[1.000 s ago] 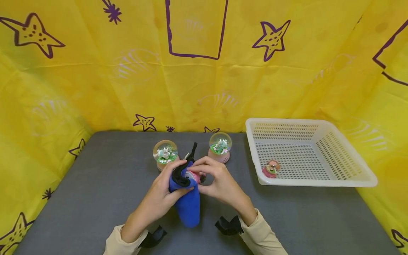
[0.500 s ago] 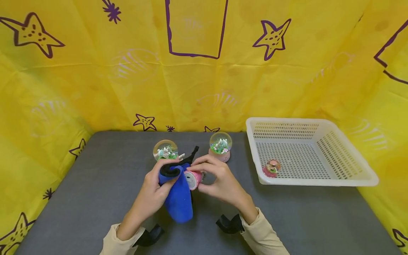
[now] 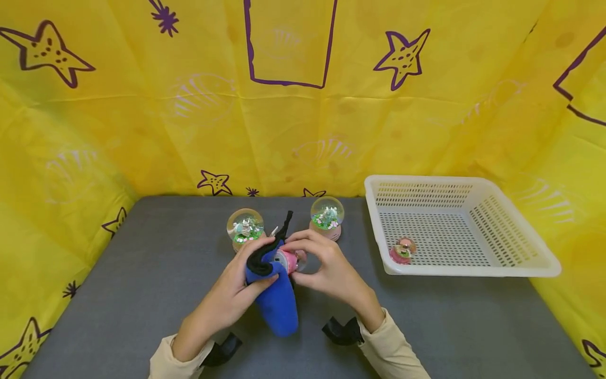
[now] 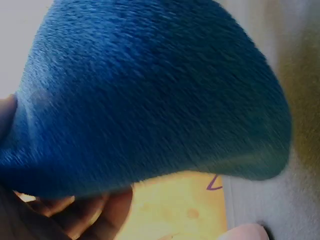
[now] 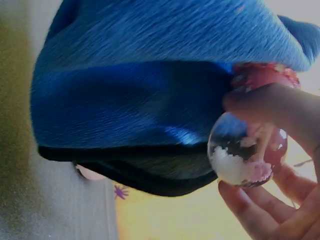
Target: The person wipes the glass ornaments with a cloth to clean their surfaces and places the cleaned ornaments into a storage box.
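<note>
- One yellow backdrop (image 3: 279,126), printed with purple outlines, stands along the far, left and right sides.
- One grey counter (image 3: 113,300) carries everything else.
- One white basket (image 3: 473,271) sits on the right of the counter, its sides and floor pierced with small openings.
- Two beige sleeves (image 3: 390,345) reach in from the near edge.
- One blue cloth (image 3: 276,313) with a black edge is held up at the middle of the counter, its rounded end hanging toward the near side.
- Two hands, both busy: the left hand (image 3: 229,292) grips the cloth, thumb on the near face; the right hand (image 3: 329,266) pinches a small globe between thumb and fingers.
- Two large globes stand on the far part of the counter: the left one (image 3: 244,225) is partly hidden by the left hand, and the right one (image 3: 326,217) is just beyond the right hand.
- Two black straps (image 3: 341,331), one at each wrist.
- Two small globes: the pink one (image 3: 286,261) in the right hand has its base against the cloth; the other (image 3: 402,251) lies in the basket's near left corner.
</note>
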Available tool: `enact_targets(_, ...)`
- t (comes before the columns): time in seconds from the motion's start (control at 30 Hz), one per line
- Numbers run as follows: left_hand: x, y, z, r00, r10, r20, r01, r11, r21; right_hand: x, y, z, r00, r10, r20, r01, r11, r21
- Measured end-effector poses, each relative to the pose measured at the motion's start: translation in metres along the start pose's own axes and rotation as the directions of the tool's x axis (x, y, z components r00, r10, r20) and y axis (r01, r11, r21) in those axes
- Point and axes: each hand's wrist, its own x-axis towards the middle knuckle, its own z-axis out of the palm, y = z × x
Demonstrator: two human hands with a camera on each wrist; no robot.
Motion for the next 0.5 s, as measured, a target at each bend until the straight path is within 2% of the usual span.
enact_targets(0.07,-0.0003,0.0008,0.0021,1.0,-0.016,0.022,0.015,0.998,0.055,0.0,-0.0017,0.0017,0.999,0.007,0.038,-0.006,1.0,-0.02)
enact_targets(0.13,0.0001,0.001,0.0032,1.0,-0.031,0.005,0.03,0.996,0.08,-0.0002,-0.0026,0.003,0.998,0.002,0.058,0.001,0.999,-0.039)
enact_targets(0.33,0.003,-0.002,0.0011,0.994,-0.055,-0.091,0.056,0.998,0.015,-0.0003,-0.0017,0.0025,0.998,-0.027,0.064,0.03,0.999,-0.042)
enact_targets(0.5,0.0045,-0.0035,-0.0009,0.991,-0.08,-0.107,0.079,0.997,-0.014,-0.0013,0.0022,-0.0008,0.999,-0.045,0.02,0.045,0.999,0.028)
